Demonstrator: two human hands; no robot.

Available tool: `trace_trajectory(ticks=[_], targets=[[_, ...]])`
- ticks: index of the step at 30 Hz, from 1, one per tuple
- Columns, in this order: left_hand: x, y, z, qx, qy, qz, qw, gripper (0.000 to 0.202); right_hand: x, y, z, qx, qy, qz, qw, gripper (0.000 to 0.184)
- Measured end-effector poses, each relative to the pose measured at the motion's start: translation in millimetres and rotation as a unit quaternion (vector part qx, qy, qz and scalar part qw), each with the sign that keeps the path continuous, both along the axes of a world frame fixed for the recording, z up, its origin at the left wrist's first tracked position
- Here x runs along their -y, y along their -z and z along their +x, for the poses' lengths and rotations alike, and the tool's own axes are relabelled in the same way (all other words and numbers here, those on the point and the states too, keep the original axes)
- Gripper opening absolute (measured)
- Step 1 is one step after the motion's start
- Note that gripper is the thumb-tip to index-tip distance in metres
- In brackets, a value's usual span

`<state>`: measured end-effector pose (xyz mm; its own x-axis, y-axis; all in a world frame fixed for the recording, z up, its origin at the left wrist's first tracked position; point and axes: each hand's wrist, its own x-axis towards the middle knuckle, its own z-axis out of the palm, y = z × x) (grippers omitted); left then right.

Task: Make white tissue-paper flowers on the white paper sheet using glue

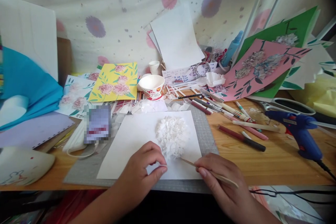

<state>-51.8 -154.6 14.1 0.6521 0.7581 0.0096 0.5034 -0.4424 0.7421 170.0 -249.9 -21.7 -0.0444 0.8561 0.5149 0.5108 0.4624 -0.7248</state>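
Observation:
A white sheet of paper [126, 140] lies on a grey cutting mat [207, 140] in front of me. On the sheet sits a round, ruffled flower of small white paper pieces [172, 134]. My left hand [147, 164] is at the flower's lower left, thumb and forefinger pinched on what looks like a small piece of white paper, mostly hidden by the fingers. Between the thumb and fingers of my right hand [223, 178] is a thin wooden stick [190, 162]. Its tip points left, close to the flower's lower edge.
Behind the sheet stands a paper bowl [151, 87]. Pens [241, 138] and a blue glue gun [296, 129] with a cord lie at right. A phone [97, 124] is at left. Flower pictures on yellow [128, 73] and pink card [249, 80] lean at the back.

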Motion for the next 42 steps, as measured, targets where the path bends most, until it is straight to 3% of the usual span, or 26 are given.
trace_trajectory(ticks=[5,11,15,19,21,26,36,42], targets=[[5.5,-2.9,8.8,-0.009,0.043,-0.001,0.999,0.017,2.2,2.7,-1.1,0.054,-0.051,0.007,0.997,0.015],[7.6,1.2,19.6,-0.055,0.015,0.008,0.998,0.012,1.4,-2.2,1.5,0.019,-0.048,-0.031,0.998,0.016],[5.1,8.2,30.6,-0.066,0.024,0.074,0.995,0.011,4.5,2.9,5.5,-0.056,0.036,-0.043,0.997,0.018],[0.9,16.6,39.9,-0.058,0.010,0.103,0.993,0.012,13.5,14.6,11.4,-0.130,0.136,-0.002,0.982,0.018],[-0.6,19.3,42.3,-0.056,-0.002,0.110,0.992,0.013,16.0,15.1,13.8,-0.131,0.107,0.015,0.986,0.019],[-2.1,22.1,44.8,-0.067,-0.011,0.128,0.989,0.012,8.5,1.8,13.0,0.017,-0.008,0.030,0.999,0.018],[-0.6,23.7,34.9,-0.040,-0.016,0.119,0.992,0.007,-2.7,2.2,6.2,0.058,-0.011,-0.011,0.998,0.015],[-5.6,23.8,24.4,0.003,-0.051,0.022,0.998,0.007,-7.6,8.5,7.0,0.011,0.031,-0.065,0.997,0.015]])
